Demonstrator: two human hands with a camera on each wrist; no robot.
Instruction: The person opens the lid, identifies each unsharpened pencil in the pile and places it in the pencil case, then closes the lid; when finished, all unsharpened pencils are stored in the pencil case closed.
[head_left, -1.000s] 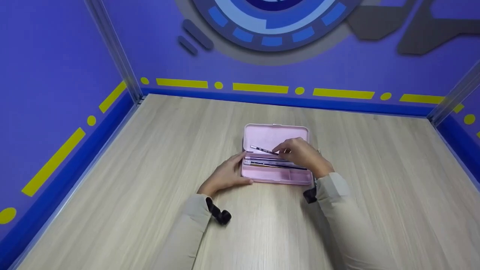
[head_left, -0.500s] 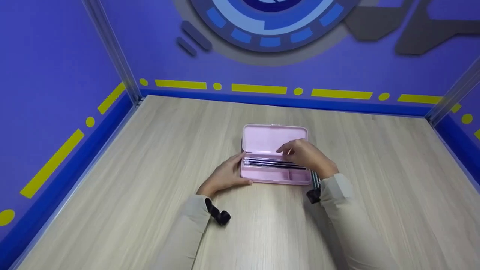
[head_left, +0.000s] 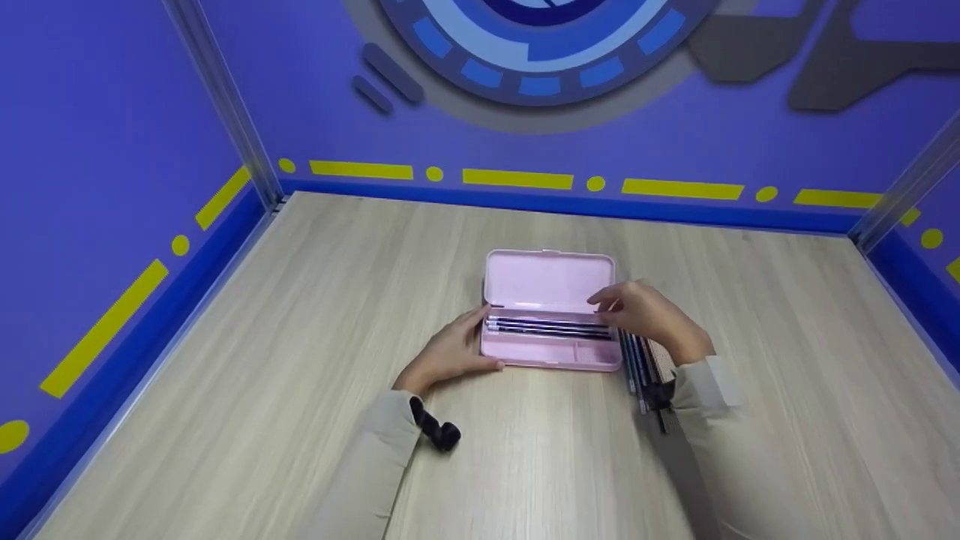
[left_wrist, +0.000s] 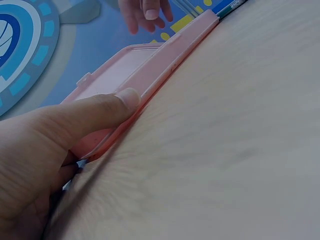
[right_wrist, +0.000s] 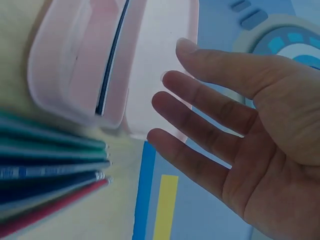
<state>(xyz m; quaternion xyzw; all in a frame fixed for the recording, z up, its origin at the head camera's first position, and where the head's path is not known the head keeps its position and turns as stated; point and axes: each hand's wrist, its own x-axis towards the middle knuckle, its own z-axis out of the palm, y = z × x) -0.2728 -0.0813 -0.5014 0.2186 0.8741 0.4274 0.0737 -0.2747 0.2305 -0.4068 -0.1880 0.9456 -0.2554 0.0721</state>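
Observation:
An open pink pencil case [head_left: 529, 349] lies on the table, its lid raised at the back. Several dark pencils [head_left: 544, 328] lie side by side in its rear compartment. My left hand [head_left: 448, 351] grips the case's left end; in the left wrist view its thumb [left_wrist: 112, 105] presses the front wall. Over the right end of the case hovers my right hand [head_left: 646, 319]. The right wrist view shows that hand's fingers [right_wrist: 195, 115] extended and apart, with nothing held. Below it, to the case's right, lies a bunch of pencils [right_wrist: 55, 170], partly hidden by the wrist in the head view.
The wooden table [head_left: 300, 360] is bounded by a blue-purple back wall [head_left: 675, 142] and a left wall [head_left: 97, 187], with yellow markings. Each wrist carries a black camera mount [head_left: 442, 433].
A pencil that my right hand pinched over the case now lies with those in the rear compartment. The right hand let go and moved right, uncovering the bunch beside the case. Left hand unchanged.

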